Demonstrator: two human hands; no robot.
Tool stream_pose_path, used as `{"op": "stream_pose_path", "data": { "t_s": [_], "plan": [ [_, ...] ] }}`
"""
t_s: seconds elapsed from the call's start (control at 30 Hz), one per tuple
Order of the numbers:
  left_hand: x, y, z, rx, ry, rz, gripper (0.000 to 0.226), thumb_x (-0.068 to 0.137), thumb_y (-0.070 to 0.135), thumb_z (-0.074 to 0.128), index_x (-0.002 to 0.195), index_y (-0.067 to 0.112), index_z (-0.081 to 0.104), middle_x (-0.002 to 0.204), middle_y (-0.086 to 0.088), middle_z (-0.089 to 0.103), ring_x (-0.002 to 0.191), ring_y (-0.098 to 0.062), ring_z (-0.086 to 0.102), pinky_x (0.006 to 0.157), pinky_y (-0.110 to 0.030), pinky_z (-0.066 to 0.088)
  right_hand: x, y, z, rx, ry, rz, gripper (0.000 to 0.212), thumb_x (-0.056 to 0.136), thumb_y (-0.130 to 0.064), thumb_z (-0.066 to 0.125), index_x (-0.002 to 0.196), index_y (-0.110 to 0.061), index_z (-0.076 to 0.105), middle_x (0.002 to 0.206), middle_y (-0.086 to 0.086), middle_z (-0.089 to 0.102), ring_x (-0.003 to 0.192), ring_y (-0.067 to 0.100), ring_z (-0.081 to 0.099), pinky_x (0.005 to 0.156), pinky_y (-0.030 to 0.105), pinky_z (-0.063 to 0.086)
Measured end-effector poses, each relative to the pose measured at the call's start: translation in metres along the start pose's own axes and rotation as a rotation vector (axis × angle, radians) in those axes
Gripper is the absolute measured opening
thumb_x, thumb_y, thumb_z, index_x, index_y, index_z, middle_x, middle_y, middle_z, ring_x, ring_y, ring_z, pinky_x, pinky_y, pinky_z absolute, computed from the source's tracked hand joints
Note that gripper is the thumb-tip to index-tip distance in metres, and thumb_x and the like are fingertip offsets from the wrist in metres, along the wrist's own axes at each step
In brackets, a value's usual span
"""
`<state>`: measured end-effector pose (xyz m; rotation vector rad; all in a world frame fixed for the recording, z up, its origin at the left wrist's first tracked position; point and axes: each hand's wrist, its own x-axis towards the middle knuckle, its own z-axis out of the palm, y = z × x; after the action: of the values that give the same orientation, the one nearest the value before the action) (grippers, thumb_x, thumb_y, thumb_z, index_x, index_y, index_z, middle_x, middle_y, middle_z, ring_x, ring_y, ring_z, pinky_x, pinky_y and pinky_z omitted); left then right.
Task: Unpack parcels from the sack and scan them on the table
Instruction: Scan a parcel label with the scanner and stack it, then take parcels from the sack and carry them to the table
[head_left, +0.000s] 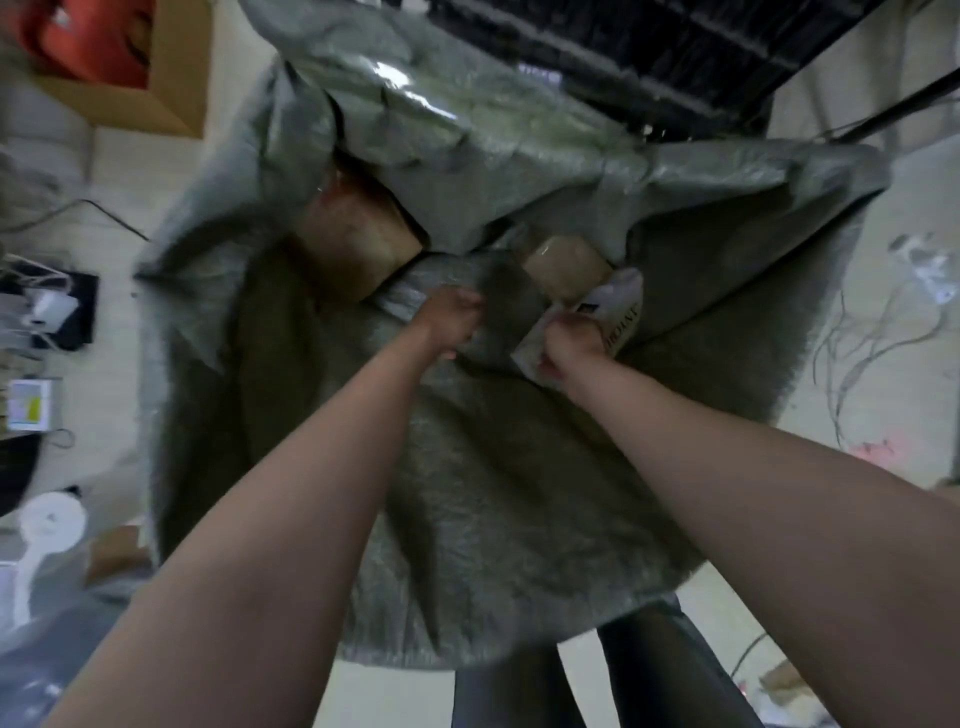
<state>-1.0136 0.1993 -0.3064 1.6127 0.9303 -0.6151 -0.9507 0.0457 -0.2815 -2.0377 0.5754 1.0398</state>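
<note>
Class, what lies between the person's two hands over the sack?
In the head view, a dark grey fold, seemingly of the sack, rises between the left hand and the right hand, which grips a white parcel.

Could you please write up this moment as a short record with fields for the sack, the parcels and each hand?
sack: grey-green woven sack, mouth open, parcels showing inside
left hand: left hand grips a fold of the sack, fingers curled
right hand: right hand grips the white parcel, which is printed and partly out of the mouth
other parcels: brown box to the left inside the sack; tan parcel just behind the white one
scanning: not yet begun
image quality: blurred; the print cannot be read
</note>
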Motion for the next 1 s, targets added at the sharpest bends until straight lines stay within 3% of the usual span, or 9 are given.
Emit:
{"op": "stream_pose_path", "data": {
  "t_s": [0.13,0.27,0.37,0.5,0.57,0.6,0.7,0.87,1.0],
  "plan": [
    [-0.076,0.032,-0.027,0.27,0.047,0.081,0.031,0.101,0.017,0.057,0.13,0.02,0.069,0.131,-0.004,0.068,0.111,-0.021,0.065,0.066,-0.021,0.049,-0.059,-0.017,-0.024,-0.331,-0.064,-0.266,0.034,0.096,-0.004,0.049,0.115,-0.021,0.073,0.129,0.005,0.068,0.12,0.025,0.062,0.101,0.028,0.047],
    [-0.153,0.086,-0.032,0.561,-0.02,0.153,0.034,0.097,0.022,0.063,0.131,0.019,0.069,0.127,-0.005,0.069,0.102,-0.022,0.067,0.038,-0.013,0.037,-0.12,-0.045,-0.068,-0.449,-0.218,-0.383,0.032,0.091,-0.002,0.05,0.091,-0.028,0.069,0.098,0.0,0.069,0.089,0.022,0.063,0.08,0.035,0.057],
    [-0.207,0.131,-0.018,0.743,0.01,0.225,0.032,0.096,0.028,0.062,0.126,0.021,0.071,0.123,-0.001,0.069,0.108,-0.024,0.067,0.051,-0.018,0.044,-0.159,-0.071,-0.123,-0.602,-0.313,-0.489,0.029,0.086,0.002,0.058,0.092,-0.024,0.07,0.079,0.001,0.064,0.071,0.022,0.063,0.054,0.032,0.054],
    [-0.263,0.194,0.015,0.761,0.043,0.261,0.028,0.097,0.032,0.057,0.119,0.029,0.072,0.114,0.003,0.066,0.084,-0.011,0.061,0.049,-0.021,0.054,-0.194,-0.094,-0.222,-0.841,-0.295,-0.634,0.025,0.086,-0.003,0.063,0.088,-0.027,0.069,0.07,0.0,0.066,0.057,0.022,0.063,0.05,0.028,0.052],
    [-0.285,0.228,0.038,0.731,0.047,0.27,0.022,0.097,0.032,0.059,0.115,0.032,0.072,0.12,0.009,0.067,0.096,-0.014,0.063,0.071,-0.024,0.059,-0.202,-0.099,-0.28,-0.892,-0.255,-0.667,0.022,0.087,-0.005,0.067,0.094,-0.026,0.069,0.071,-0.001,0.065,0.057,0.019,0.062,0.054,0.029,0.055],
    [-0.294,0.246,0.051,0.72,0.053,0.274,0.021,0.098,0.034,0.059,0.115,0.035,0.07,0.115,0.015,0.065,0.099,-0.013,0.062,0.072,-0.026,0.059,-0.203,-0.099,-0.311,-0.896,-0.229,-0.682,0.02,0.087,-0.006,0.069,0.099,-0.023,0.07,0.075,0.001,0.065,0.061,0.02,0.063,0.058,0.032,0.057],
    [-0.314,0.3,0.098,0.743,0.082,0.339,0.025,0.101,0.034,0.057,0.124,0.036,0.068,0.096,0.023,0.057,0.084,-0.003,0.057,0.049,-0.014,0.045,-0.209,-0.102,-0.401,-0.877,-0.134,-0.696,0.019,0.088,-0.012,0.075,0.101,-0.024,0.068,0.082,0.003,0.065,0.068,0.021,0.064,0.063,0.033,0.059],
    [-0.34,0.389,0.169,0.736,0.088,0.461,0.024,0.102,0.034,0.056,0.121,0.039,0.07,0.107,0.018,0.065,0.093,-0.006,0.061,0.068,-0.026,0.05,-0.228,-0.122,-0.522,-0.822,-0.024,-0.785,0.023,0.089,-0.019,0.076,0.11,-0.022,0.069,0.083,0.0,0.063,0.064,0.021,0.062,0.053,0.028,0.054],
    [-0.348,0.457,0.204,0.739,0.087,0.522,0.02,0.102,0.035,0.056,0.116,0.043,0.069,0.107,0.019,0.063,0.101,-0.009,0.062,0.065,-0.03,0.052,-0.23,-0.138,-0.587,-0.731,-0.003,-0.809,0.021,0.091,-0.021,0.074,0.111,-0.024,0.069,0.095,0.002,0.069,0.07,0.02,0.065,0.061,0.031,0.058]
  ]
}}
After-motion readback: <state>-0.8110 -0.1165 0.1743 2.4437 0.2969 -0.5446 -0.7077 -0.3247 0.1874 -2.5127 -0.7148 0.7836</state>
